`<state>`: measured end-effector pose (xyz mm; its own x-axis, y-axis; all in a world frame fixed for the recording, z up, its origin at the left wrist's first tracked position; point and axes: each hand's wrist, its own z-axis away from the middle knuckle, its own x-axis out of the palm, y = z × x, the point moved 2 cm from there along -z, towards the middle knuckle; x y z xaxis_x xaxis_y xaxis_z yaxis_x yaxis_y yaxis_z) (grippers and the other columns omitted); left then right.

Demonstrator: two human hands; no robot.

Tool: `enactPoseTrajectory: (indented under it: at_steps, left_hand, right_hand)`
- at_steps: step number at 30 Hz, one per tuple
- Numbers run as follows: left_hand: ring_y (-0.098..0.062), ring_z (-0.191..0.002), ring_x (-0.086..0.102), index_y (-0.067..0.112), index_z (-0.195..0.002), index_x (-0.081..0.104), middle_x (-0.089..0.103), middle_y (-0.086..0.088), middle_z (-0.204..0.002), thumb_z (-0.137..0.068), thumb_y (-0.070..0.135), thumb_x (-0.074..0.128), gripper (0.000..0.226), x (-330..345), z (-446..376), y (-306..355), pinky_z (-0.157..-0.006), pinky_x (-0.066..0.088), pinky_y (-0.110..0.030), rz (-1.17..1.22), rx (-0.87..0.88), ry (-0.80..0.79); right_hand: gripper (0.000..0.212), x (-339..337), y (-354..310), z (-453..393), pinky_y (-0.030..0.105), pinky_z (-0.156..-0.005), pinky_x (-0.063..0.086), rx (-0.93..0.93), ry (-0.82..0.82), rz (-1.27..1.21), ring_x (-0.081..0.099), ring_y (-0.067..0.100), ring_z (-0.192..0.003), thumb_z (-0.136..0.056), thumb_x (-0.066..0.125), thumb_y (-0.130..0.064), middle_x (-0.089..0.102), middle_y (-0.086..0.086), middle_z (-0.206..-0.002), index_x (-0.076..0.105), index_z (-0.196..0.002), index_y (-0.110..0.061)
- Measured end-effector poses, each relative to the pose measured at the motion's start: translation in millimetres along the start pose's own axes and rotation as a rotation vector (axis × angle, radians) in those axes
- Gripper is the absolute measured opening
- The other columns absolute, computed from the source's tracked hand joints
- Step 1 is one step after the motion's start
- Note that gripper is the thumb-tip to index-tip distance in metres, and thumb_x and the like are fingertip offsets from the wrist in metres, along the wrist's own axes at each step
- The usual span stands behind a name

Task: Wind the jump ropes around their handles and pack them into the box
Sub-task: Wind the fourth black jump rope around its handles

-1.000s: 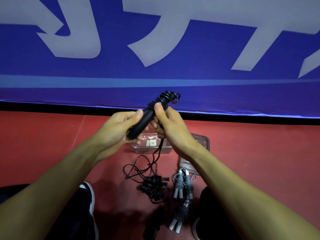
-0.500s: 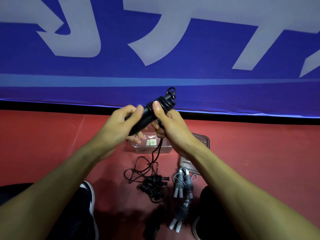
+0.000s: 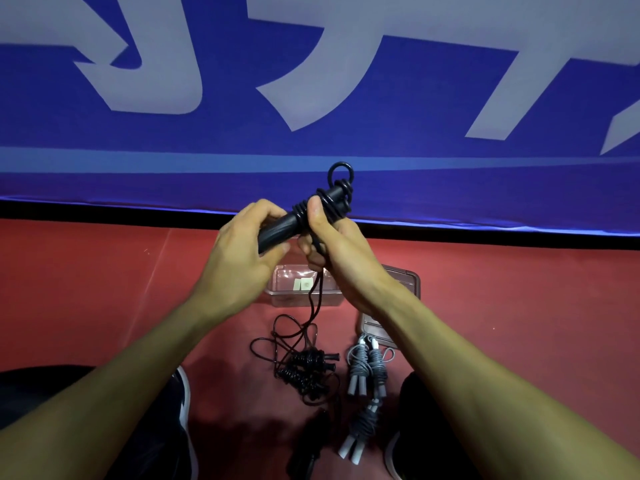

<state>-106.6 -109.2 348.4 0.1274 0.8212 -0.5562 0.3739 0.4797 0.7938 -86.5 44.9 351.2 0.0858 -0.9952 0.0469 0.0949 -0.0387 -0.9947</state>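
I hold a black jump rope's handles [image 3: 281, 226] up in front of me. My left hand [image 3: 242, 252] grips the lower end. My right hand [image 3: 337, 252] pinches the upper end, thumb pressed on several turns of black cord [image 3: 334, 197] wound there. The loose cord [image 3: 313, 299] hangs down to the floor in loops. Below the hands sits the clear plastic box [image 3: 298, 292], open, with its lid [image 3: 403, 278] lying to the right. On the floor lie a wound black rope [image 3: 306, 370] and two wound grey ropes [image 3: 367, 365], [image 3: 362, 427].
I am low over a red floor [image 3: 86, 289], a dark shoe [image 3: 181, 410] on the left and another [image 3: 398, 452] on the right. A blue banner with pale lettering [image 3: 311, 81] fills the wall ahead. Another black item [image 3: 306, 445] lies in shadow near the bottom.
Both hands have lifted the handles slightly and tilted them more upright. The right thumb has shifted up over the wound cord, and the end loop now stands clear above the handles.
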Motion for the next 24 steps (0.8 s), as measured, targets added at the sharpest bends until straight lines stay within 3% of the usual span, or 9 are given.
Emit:
enactPoseTrajectory:
  at_steps: [2,4,7,9,11,13,17,21,24]
  left_hand:
    - [-0.001,-0.074,0.056,0.025,-0.095,0.057,0.061,0.015,-0.079,-0.090,0.013,0.072,0.020,-1,-1,-1,-0.066,0.038,-0.011,0.015,-0.002,-0.033]
    - [-0.002,-0.068,0.054,0.024,-0.095,0.058,0.061,0.017,-0.076,-0.092,0.034,0.070,0.017,3,-2,-3,-0.064,0.041,-0.016,0.106,-0.061,-0.168]
    - [-0.014,-0.064,0.055,0.007,-0.101,0.062,0.065,0.001,-0.079,-0.094,0.068,0.048,0.063,8,-1,-2,-0.055,0.048,-0.028,0.443,-0.264,-0.293]
    - [-0.019,-0.057,0.049,-0.008,-0.099,0.061,0.061,-0.015,-0.077,-0.099,0.068,0.036,0.080,6,-3,-2,-0.049,0.044,-0.029,0.501,-0.335,-0.308]
    - [-0.018,-0.056,0.047,-0.011,-0.096,0.060,0.059,-0.012,-0.073,-0.097,0.064,0.038,0.078,4,-5,-3,-0.051,0.041,-0.030,0.439,-0.284,-0.273]
    - [-0.013,-0.057,0.049,0.000,-0.092,0.064,0.061,0.000,-0.070,-0.092,0.063,0.043,0.066,3,-5,-3,-0.055,0.041,-0.032,0.383,-0.224,-0.214]
    - [0.002,-0.071,0.063,0.026,-0.095,0.065,0.072,0.014,-0.082,-0.092,0.044,0.068,0.019,0,-6,-7,-0.071,0.045,-0.025,0.221,-0.193,-0.085]
    - [-0.004,-0.070,0.065,0.024,-0.095,0.068,0.074,0.002,-0.083,-0.083,0.043,0.080,0.026,-6,-7,-7,-0.070,0.049,-0.026,0.219,-0.257,0.005]
    - [-0.009,-0.067,0.062,0.019,-0.091,0.070,0.074,-0.007,-0.080,-0.074,0.060,0.076,0.045,-6,-7,-4,-0.065,0.048,-0.027,0.334,-0.318,-0.056]
  right_hand:
    - [0.041,1,1,0,0.028,-0.054,0.024,-0.002,0.001,-0.007,0.030,0.009,-0.052,-0.104,0.046,-0.050,0.042,0.001,-0.064,0.057,-0.081,-0.018]
    - [0.036,-2,2,1,0.026,-0.052,0.025,-0.014,0.021,0.002,0.031,0.007,-0.051,-0.105,0.047,-0.044,0.040,-0.003,-0.062,0.054,-0.084,-0.016]
    - [0.034,-2,3,4,0.022,-0.052,0.027,-0.027,0.015,0.044,0.033,0.005,-0.051,-0.107,0.046,-0.039,0.043,-0.007,-0.059,0.051,-0.080,-0.018]
    - [0.036,0,4,5,0.024,-0.052,0.026,-0.029,0.006,0.055,0.030,0.006,-0.051,-0.107,0.046,-0.041,0.040,-0.003,-0.063,0.049,-0.080,-0.017]
    - [0.039,2,2,5,0.027,-0.053,0.025,-0.027,0.009,0.065,0.030,0.007,-0.051,-0.107,0.044,-0.042,0.041,0.000,-0.064,0.048,-0.079,-0.015]
    - [0.040,2,0,3,0.028,-0.054,0.027,-0.015,0.023,0.066,0.033,0.008,-0.051,-0.107,0.043,-0.044,0.048,-0.001,-0.064,0.052,-0.079,-0.016]
    - [0.044,0,0,1,0.028,-0.060,0.036,0.001,0.045,0.184,0.042,0.008,-0.055,-0.105,0.042,-0.052,0.056,-0.007,-0.062,0.057,-0.078,-0.020]
    - [0.050,2,-2,4,0.027,-0.055,0.032,0.007,0.056,0.183,0.036,0.007,-0.049,-0.107,0.040,-0.047,0.048,-0.013,-0.050,0.054,-0.073,-0.015]
    - [0.049,5,-4,4,0.029,-0.052,0.021,0.002,0.020,0.087,0.025,0.009,-0.049,-0.108,0.038,-0.043,0.040,0.003,-0.057,0.052,-0.074,-0.012]
